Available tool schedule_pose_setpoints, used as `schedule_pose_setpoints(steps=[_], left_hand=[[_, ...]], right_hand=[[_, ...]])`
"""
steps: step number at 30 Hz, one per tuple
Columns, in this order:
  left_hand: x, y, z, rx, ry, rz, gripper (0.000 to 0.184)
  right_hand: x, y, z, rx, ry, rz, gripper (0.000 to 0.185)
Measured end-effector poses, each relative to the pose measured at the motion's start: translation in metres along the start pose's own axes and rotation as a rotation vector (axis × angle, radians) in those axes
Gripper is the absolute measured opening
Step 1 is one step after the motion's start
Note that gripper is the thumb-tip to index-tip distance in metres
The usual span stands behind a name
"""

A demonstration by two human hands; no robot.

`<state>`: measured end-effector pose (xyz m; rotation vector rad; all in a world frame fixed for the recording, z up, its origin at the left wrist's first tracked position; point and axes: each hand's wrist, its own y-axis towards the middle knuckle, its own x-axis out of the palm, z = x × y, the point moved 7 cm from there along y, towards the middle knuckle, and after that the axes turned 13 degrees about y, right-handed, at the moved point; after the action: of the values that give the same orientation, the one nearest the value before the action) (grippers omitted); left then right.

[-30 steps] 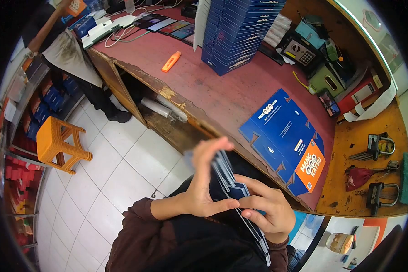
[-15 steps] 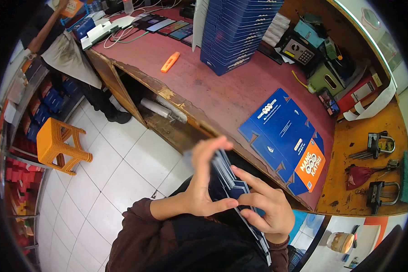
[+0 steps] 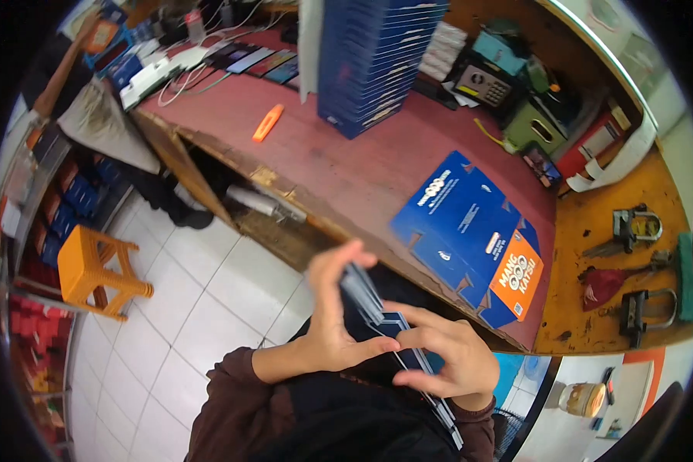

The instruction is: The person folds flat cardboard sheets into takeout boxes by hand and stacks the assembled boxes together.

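A stack of flat cardboard box blanks (image 3: 359, 291), seen edge-on, stands against my body in front of the table. My left hand (image 3: 333, 319) grips its left side, fingers over the far end and thumb across the near face. At the stack's right side, my right hand (image 3: 453, 356) holds it between fingers and thumb, close to the left thumb tip. A blue and orange printed box blank (image 3: 470, 219) lies flat on the table's right side. Behind it rises a tall stack of blue boxes (image 3: 366, 69).
On the red tabletop (image 3: 316, 162) lies an orange highlighter (image 3: 268, 123), with phones (image 3: 262, 61) at the back. A small safe (image 3: 481, 83) and padlocks (image 3: 637, 227) are at the right. An orange stool (image 3: 100, 269) stands on the floor; another person (image 3: 108, 131) stands behind it.
The view has shifted, so the table things sit slightly further left. My hands still hold the stack; its far part has tipped a little left and the blanks look less evenly aligned.
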<state>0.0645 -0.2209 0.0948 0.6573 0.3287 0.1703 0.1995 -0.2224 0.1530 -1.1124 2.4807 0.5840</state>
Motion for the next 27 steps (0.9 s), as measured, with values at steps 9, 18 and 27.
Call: schedule_pose_setpoints(steps=[9,18,27], left_hand=[[0.110,0.146,-0.146,0.018,0.195,-0.577,0.049],[0.192,0.129,-0.156,-0.093,0.857,-0.691,0.056],[0.188,0.146,-0.170,-0.058,0.183,-0.326,0.042]], right_hand=[[-0.013,-0.020,0.001,0.045,0.095,-0.006,0.028],[-0.028,-0.036,0.014,0.024,0.129,0.082,0.030],[-0.038,-0.034,0.020,-0.003,0.159,0.036,0.030]])
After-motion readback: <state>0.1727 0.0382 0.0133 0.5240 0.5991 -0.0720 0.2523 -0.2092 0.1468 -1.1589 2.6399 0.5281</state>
